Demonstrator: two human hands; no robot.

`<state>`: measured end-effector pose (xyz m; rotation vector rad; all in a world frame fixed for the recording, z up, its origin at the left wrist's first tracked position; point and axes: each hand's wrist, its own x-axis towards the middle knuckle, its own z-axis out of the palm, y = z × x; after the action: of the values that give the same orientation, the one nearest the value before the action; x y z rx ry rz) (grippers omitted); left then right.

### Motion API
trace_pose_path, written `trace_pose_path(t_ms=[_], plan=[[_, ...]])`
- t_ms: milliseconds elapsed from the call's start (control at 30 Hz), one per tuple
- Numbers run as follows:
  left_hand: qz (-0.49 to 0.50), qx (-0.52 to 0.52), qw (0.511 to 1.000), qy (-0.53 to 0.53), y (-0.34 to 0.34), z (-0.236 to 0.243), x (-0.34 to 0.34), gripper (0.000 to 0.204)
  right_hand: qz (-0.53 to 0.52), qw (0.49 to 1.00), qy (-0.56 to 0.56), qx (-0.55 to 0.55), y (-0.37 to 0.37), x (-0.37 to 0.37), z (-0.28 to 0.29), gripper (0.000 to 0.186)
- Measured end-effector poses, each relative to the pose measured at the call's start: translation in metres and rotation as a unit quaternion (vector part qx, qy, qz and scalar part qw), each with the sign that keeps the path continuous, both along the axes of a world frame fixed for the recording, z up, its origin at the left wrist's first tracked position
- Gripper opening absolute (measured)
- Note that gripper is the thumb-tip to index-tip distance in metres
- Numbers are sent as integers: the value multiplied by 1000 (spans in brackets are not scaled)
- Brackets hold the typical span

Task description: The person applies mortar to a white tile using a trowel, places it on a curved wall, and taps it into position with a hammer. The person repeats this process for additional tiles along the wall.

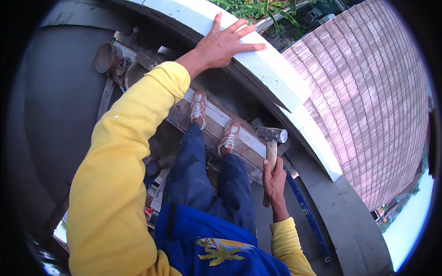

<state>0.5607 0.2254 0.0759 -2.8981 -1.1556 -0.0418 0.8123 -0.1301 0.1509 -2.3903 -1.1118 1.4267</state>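
White concrete forms the curved ledge [271, 69] that runs from the top of the view down to the right, and the left hand [225, 43] lies flat on top of it. All 5 fingers [246, 31] are spread wide and straight, palm down, gripping nothing. A yellow sleeve [124, 152] covers the arm that reaches up to it from the lower left.

Lower and to the right, the right hand [275, 181] is closed around the wooden handle of a hammer [271, 140]. The fingers wrap the shaft near its lower half, and the grey metal head points up, just beside the inner face of the ledge. The hammer is held upright, clear of the plank below.

2 feet in orange and white shoes [199, 108] stand on a worn wooden plank [244, 142] that lies along the inner side of the ledge. Dark blue trousers [198, 179] with pale dust marks cover the legs. A blue bar [308, 216] lies on the grey surface beside the right forearm, running toward the lower right.

At the far end of the plank, upper left, sits a round rusty bucket [107, 56]. Beyond the ledge, far below, a reddish tiled roof [373, 92] fills the right side, with green plants [258, 9] at the top.
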Motion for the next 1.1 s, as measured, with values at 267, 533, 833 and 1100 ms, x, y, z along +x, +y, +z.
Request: trace_pose_path(t_ms=[267,533,833,1100], plan=[[-13,-46,999,-21,11,11,-1,61,16,951,-89,295,107,1,36,48],[-10,-98,993,-60,9,20,0,54,109,948,-133,266,131,22,20,47],[6,54,998,11,5,-8,-8,101,103,967,-95,212,141,11,13,49],[144,-103,971,-161,40,14,-3,87,-25,970,-4,240,174,3,31,47]])
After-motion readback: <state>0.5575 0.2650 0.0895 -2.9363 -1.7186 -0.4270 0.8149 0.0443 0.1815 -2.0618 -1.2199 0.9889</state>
